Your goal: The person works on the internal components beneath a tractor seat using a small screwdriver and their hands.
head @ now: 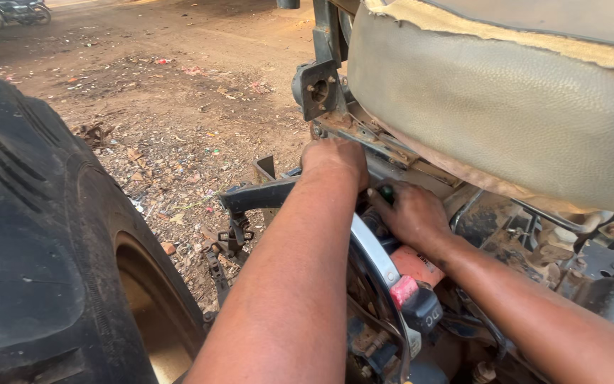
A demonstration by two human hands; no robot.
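Green-handled tool (386, 193) sits low in the middle of the head view, tucked under the big seat (506, 107). Only its small green end shows. The right hand (412, 215) is curled tight around it, fingers wrapped shut. The left hand (335, 158) is pushed in just beside it, pressed against the rusty metal bracket (367, 135) under the seat. Its fingers go in out of sight, so I cannot tell if they are squeezed on something or loose.

Nothing here is a real box or bowl, but the space under the seat is like a little cave, and both hands are inside it. Below them sits an orange battery (415, 264) with a red cap (403, 290) on one post and a black cable clamp (424, 307) next to it.

Room is tight. The seat hangs low over the hands, a shiny curved metal strip (374, 256) runs between the two arms, and a huge black tyre (44, 242) fills the left side (it is very close to the left arm). Past the tyre the dirt ground (179, 99) is wide, with bits of litter and leaves.

The seat cover is bumpy, pale and torn at the edge, with yellow foam showing. The tyre is dusty rubber with deep grooves. The metal parts are grey, greasy and rusty.
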